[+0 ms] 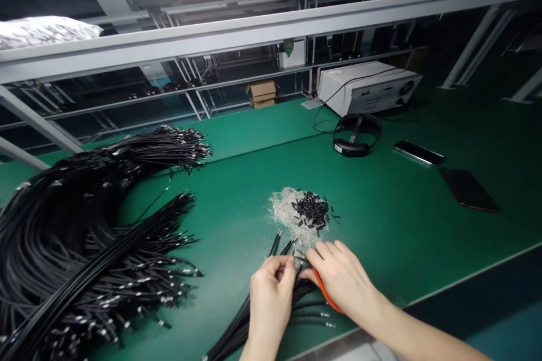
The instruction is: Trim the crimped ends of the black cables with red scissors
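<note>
Close to the front of the green table, my left hand (pixel 273 285) pinches the end of a black cable between thumb and fingers. My right hand (pixel 341 276) is wrapped round an orange-handled cutting tool (pixel 325 293), whose dark tip meets the cable end by my left fingertips. It could be cutters or pliers; the jaws are mostly hidden. Under both hands lies a bundle of black cables (pixel 237 321), some with pale stripped ends. Just beyond the hands is a pile of short black tube pieces (pixel 312 210), beside fine whitish strands (pixel 283 207).
A large heap of black cables (pixel 55 248) covers the left of the table (pixel 237 186). A black headset (pixel 353 146), a phone (pixel 419 153), a dark flat device (pixel 469 189) and a white instrument box (pixel 370 89) stand at the right. A metal rail (pixel 262 25) crosses above.
</note>
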`<control>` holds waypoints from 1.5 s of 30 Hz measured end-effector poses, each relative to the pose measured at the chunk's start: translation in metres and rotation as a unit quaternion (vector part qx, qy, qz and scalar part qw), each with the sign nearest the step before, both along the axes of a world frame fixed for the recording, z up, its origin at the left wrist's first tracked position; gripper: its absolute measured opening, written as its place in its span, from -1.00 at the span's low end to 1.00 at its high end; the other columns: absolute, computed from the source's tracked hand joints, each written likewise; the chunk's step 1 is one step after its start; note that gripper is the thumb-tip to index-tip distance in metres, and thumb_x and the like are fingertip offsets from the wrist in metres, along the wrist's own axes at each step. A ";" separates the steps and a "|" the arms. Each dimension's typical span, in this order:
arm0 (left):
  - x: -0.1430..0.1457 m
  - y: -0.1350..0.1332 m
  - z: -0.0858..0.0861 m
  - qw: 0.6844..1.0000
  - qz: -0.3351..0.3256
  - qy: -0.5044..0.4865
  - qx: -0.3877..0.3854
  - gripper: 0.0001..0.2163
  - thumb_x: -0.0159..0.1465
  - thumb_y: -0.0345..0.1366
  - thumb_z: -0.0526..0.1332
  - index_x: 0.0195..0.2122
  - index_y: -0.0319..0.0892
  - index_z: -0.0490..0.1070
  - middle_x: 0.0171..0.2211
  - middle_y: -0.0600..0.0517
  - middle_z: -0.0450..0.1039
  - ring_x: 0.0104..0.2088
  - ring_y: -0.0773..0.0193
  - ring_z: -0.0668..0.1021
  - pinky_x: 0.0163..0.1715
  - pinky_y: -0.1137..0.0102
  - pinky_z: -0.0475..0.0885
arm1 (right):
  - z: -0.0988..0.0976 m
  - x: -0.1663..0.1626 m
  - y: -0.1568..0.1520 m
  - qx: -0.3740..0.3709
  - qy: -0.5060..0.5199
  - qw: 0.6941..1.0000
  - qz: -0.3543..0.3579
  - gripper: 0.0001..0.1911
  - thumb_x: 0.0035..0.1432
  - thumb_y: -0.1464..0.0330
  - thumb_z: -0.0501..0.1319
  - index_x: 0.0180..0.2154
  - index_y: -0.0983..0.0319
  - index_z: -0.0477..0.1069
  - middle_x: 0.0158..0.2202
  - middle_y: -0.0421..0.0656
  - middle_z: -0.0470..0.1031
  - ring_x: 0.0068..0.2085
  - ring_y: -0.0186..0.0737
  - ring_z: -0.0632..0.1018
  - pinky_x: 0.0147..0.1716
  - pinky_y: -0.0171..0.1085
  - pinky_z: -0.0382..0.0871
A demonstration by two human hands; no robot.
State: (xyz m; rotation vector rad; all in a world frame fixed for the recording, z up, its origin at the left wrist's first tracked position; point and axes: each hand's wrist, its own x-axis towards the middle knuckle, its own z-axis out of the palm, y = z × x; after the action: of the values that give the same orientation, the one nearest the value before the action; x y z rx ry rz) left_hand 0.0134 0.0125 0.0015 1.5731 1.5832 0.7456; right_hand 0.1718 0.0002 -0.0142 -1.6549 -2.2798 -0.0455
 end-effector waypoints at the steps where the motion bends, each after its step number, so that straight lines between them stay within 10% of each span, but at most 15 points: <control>1: 0.000 0.000 0.000 1.000 -0.001 0.000 -0.006 -0.65 0.21 -0.04 0.09 -0.36 -0.20 0.52 -0.41 0.02 0.51 -0.43 0.38 0.46 -0.38 0.52 0.28 | -0.001 -0.001 0.000 0.001 -0.002 1.000 -0.001 -0.82 0.11 0.27 0.28 -0.35 0.19 0.30 -0.40 -0.21 0.38 -0.38 -0.16 0.41 -0.33 -0.20 0.07; 22: 0.004 0.001 -0.011 0.993 -0.055 0.087 0.050 -0.71 0.27 -0.13 0.02 -0.33 -0.14 0.49 -0.38 0.03 0.47 -0.36 0.37 0.48 -0.31 0.50 0.29 | 0.006 0.001 0.004 -0.094 -0.087 0.992 -0.001 -0.92 0.24 0.38 0.11 -0.25 0.22 0.35 -0.41 -0.13 0.49 -0.37 -0.13 0.53 -0.24 -0.18 0.17; 33: 0.005 0.005 -0.007 0.998 -0.048 0.029 0.013 -0.66 0.24 -0.07 0.05 -0.29 -0.20 0.51 -0.38 -0.01 0.49 -0.41 0.34 0.45 -0.37 0.50 0.29 | 0.010 0.016 0.007 -0.183 0.093 0.977 -0.053 -0.73 0.29 0.23 0.02 -0.32 0.19 0.40 -0.50 -0.14 0.53 -0.43 -0.11 0.57 -0.48 -0.30 0.21; 37: 0.000 0.001 -0.001 0.999 -0.040 -0.031 -0.020 -0.65 0.20 -0.05 0.13 -0.24 -0.21 0.51 -0.41 0.01 0.48 -0.45 0.40 0.39 -0.42 0.53 0.27 | 0.005 0.012 0.011 -0.202 0.375 0.902 -0.064 -0.68 0.28 0.17 0.02 -0.12 0.21 0.40 -0.29 -0.10 0.53 -0.25 -0.18 0.54 -0.31 -0.30 0.31; 42: -0.005 -0.002 0.004 0.987 -0.052 -0.131 -0.077 -0.68 0.19 -0.07 0.16 -0.31 -0.25 0.51 -0.40 0.01 0.48 -0.38 0.42 0.43 -0.33 0.56 0.32 | 0.001 -0.005 0.008 -0.302 0.613 0.729 0.014 -0.64 0.18 0.10 0.15 -0.21 0.27 0.39 -0.56 -0.29 0.30 -0.62 -0.43 0.28 -0.64 -0.43 0.15; 45: -0.008 -0.001 0.006 0.973 -0.053 -0.187 -0.121 -0.67 0.18 -0.07 0.18 -0.39 -0.30 0.47 -0.49 0.03 0.42 -0.47 0.48 0.38 -0.41 0.59 0.29 | 0.003 -0.007 0.006 -0.293 0.644 0.705 0.046 -0.68 0.16 0.13 0.19 -0.31 0.30 0.39 -0.54 -0.28 0.31 -0.60 -0.47 0.26 -0.64 -0.46 0.12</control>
State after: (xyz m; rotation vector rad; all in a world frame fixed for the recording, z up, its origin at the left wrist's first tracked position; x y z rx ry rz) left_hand 0.0054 0.0115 0.0076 1.2448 1.2515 0.7123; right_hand 0.1644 0.0062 -0.0108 -1.0580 -1.2096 1.4868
